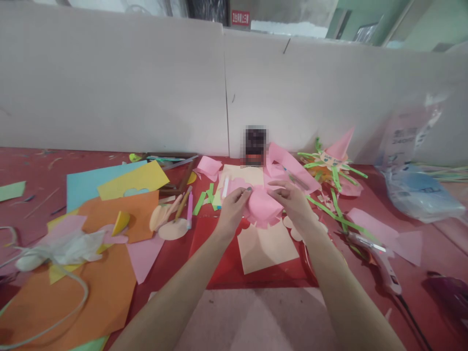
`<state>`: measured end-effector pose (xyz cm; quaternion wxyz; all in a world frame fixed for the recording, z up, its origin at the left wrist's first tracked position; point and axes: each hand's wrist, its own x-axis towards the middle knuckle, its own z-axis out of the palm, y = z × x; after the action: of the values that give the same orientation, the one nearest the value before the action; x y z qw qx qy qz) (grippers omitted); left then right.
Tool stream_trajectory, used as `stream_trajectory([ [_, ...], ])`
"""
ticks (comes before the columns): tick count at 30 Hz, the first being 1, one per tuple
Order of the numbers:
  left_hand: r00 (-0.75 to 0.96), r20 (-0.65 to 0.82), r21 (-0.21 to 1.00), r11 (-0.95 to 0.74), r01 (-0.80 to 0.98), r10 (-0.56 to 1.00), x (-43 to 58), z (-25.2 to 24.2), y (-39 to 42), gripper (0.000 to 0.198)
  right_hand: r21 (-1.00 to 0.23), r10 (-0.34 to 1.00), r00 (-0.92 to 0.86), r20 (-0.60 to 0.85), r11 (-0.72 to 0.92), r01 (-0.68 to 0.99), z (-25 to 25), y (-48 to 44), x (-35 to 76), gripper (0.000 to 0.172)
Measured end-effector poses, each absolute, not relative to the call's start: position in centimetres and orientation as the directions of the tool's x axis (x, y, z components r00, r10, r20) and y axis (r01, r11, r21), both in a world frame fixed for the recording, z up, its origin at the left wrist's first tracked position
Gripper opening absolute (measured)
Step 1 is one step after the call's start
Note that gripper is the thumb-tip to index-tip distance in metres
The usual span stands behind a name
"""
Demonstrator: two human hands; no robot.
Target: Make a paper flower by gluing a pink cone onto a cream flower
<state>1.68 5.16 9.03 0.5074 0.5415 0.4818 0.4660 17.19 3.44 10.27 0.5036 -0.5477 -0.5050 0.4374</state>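
Observation:
A curved piece of pink paper (263, 205) is held between my two hands over the middle of the red table. My left hand (236, 204) pinches its left edge between thumb and fingers. On the other side, my right hand (287, 197) has its fingers closed on the paper's upper right edge. Beneath the pink paper lies a cream sheet (268, 248) on a bright red mat (219, 251). Scalloped cream pieces (292, 228) lie beside my right wrist, partly hidden by it.
Orange card (106, 292), blue and yellow sheets, and a white cable cover the left side. On the right are a glue gun (380, 261), green strips, a pink cone figure (338, 151) and a plastic bag (420, 190). A white partition (146, 87) stands behind.

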Motion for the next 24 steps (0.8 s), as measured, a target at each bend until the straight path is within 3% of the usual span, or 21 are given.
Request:
stream_trajectory([
  [4, 0.159, -0.037, 0.998, 0.027, 0.063, 0.987, 1.88, 9.04, 5.16, 0.035, -0.986, 0.994, 0.086, 0.061, 0.047, 0.158, 10.37, 3.31, 17.30, 0.041],
  [11, 0.039, 0.029, 0.996, -0.032, 0.085, 0.999, 1.52, 8.44, 5.45, 0.038, -0.978, 0.996, 0.086, -0.011, -0.029, 0.209, 9.99, 3.45, 17.26, 0.044],
  [16, 0.107, -0.024, 1.000, 0.023, 0.010, 0.994, 1.71, 8.40, 5.40, 0.034, -0.962, 0.994, 0.091, 0.064, 0.037, 0.270, 9.77, 3.53, 17.76, 0.042],
  [24, 0.160, -0.027, 0.996, 0.013, 0.090, 0.987, 1.96, 8.89, 5.14, 0.038, -0.963, 0.995, 0.086, 0.050, 0.024, 0.270, 9.96, 3.51, 17.75, 0.039],
])
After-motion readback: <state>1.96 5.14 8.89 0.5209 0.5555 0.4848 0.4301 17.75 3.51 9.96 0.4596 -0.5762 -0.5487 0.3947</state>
